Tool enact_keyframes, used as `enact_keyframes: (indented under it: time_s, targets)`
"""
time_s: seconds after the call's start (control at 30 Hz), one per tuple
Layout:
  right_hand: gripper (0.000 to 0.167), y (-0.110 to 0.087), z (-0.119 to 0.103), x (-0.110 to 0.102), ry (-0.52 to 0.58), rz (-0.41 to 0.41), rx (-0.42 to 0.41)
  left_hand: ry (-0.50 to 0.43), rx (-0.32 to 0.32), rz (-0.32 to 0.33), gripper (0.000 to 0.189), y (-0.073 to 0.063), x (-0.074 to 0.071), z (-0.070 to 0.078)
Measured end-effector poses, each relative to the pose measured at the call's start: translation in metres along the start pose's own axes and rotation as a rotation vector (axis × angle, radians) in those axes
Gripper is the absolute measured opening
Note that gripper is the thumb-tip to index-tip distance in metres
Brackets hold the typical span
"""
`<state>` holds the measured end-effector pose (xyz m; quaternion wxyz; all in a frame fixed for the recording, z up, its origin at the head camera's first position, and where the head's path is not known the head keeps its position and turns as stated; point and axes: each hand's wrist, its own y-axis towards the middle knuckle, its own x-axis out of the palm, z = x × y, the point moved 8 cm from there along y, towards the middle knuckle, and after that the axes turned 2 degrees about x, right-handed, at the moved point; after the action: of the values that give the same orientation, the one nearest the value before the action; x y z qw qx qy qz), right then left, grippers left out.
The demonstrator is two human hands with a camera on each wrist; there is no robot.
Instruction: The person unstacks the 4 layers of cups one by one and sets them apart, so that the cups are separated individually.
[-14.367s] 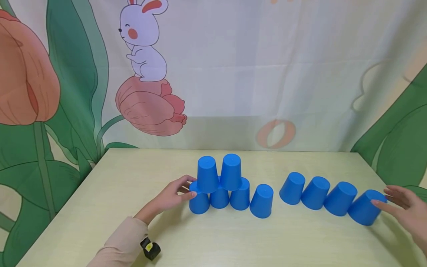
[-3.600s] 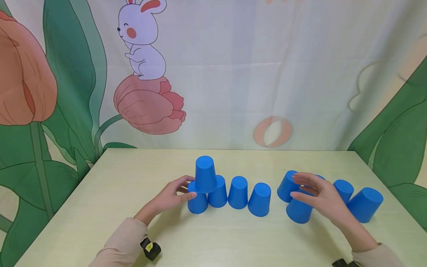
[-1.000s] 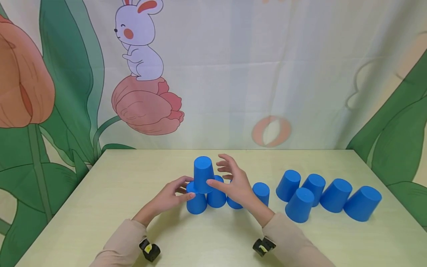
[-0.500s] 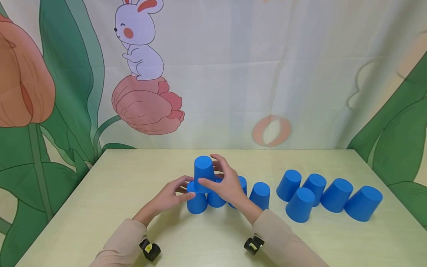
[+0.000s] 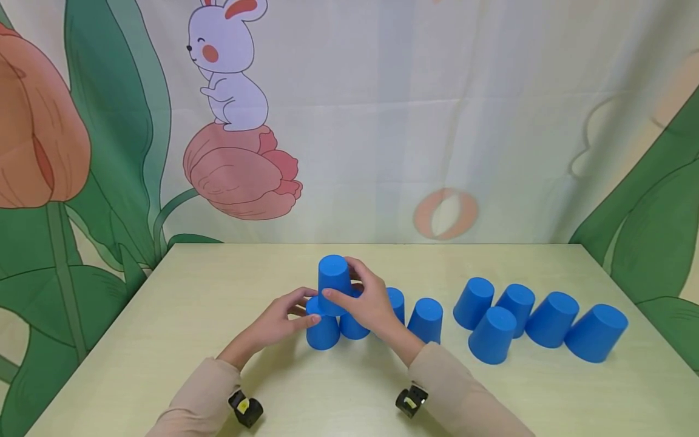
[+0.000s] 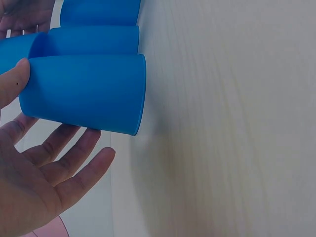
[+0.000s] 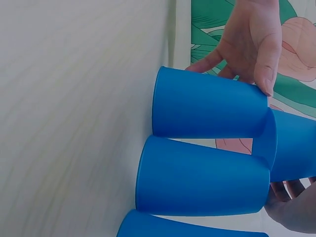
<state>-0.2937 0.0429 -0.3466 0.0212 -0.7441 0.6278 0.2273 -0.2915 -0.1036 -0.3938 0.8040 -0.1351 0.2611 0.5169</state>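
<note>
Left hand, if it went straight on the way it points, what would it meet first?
Most likely the leftmost lower blue cup; the left hand appears to be touching it now.

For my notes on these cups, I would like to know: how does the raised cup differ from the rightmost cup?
The raised cup sits across two lower cups; the rightmost cup stands on the table. The right hand grips the raised cup; no hand touches the rightmost cup. Both are blue and upside down.

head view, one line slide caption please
Right hand grips the upper blue cup; left hand holds the leftmost lower cup; five blue cups stand off to the right.
</note>
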Motion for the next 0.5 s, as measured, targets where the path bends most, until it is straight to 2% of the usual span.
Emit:
enact_keyframes:
  time_s: [0.33,0.5]
  targets:
    - [0.065,-0.005,-0.007,-0.007,0.016,0.014,-0.025,-0.016,0.006,-0.003,0.045,0.000,0.000,0.001]
    - [0.064,-0.009,-0.010,-0.013,0.012,0.023,-0.034,-0.028,0.002,-0.005,0.042,-0.005,0.000,0.013]
